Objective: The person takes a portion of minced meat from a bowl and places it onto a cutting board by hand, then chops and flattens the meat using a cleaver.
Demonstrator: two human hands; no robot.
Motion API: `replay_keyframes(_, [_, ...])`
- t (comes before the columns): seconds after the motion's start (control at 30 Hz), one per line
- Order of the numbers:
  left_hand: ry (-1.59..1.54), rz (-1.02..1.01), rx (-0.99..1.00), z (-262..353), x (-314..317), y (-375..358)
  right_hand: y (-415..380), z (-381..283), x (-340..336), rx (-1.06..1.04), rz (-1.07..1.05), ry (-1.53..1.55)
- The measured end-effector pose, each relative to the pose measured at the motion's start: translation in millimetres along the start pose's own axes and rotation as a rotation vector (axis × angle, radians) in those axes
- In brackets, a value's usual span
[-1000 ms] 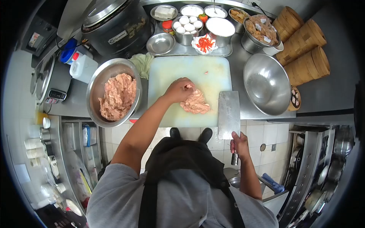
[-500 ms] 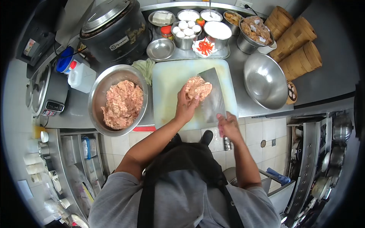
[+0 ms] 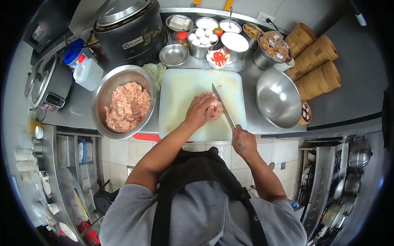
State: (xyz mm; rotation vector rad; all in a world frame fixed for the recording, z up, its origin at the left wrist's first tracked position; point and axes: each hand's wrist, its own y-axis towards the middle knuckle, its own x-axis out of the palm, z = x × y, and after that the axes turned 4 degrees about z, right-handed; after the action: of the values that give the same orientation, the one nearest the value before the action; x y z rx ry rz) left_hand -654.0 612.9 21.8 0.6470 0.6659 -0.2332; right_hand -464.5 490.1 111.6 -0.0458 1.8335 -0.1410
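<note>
On a pale cutting board (image 3: pixel 176 88), my left hand (image 3: pixel 198 110) presses over a lump of raw minced meat (image 3: pixel 215 110), its fingers curved across the top. Part of the lump is hidden beneath those fingers. The handle of a cleaver (image 3: pixel 223 104) is wrapped in my right hand (image 3: pixel 243 141). Its blade stands on edge along the right side of the lump, seen nearly edge-on. A tiny scrap of meat lies beyond the blade tip. To the left, a large steel bowl (image 3: pixel 98 110) holds a big mound of raw minced meat (image 3: pixel 128 107).
An empty-looking steel bowl (image 3: pixel 278 98) sits right of the board. Behind it stand a bowl of eggs (image 3: pixel 202 39), a plate of red pepper strips (image 3: pixel 218 58) and a shallow steel dish (image 3: pixel 174 55). Bamboo steamers (image 3: pixel 314 59) line the right; a black cooker (image 3: pixel 129 35) stands back left.
The meat lump has gone from above the tilted cleaver down onto the board, my left hand now over it. My right hand has turned the blade from flat to upright.
</note>
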Motion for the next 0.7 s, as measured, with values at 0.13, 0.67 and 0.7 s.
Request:
replay_keyframes(0.13, [0.193,-0.112,0.024,-12,-3,-14,3,19,0,0.01,0.036,0.076])
replay_keyframes(0.67, [-0.107,0.409,-0.224,-45,-39,-46,5,8,-50,-0.022,-0.003,0.151])
replay_keyframes(0.7, [-0.105,0.418,-0.215,-48,-40,-48,1,3,-57,-0.016,0.032,0.174])
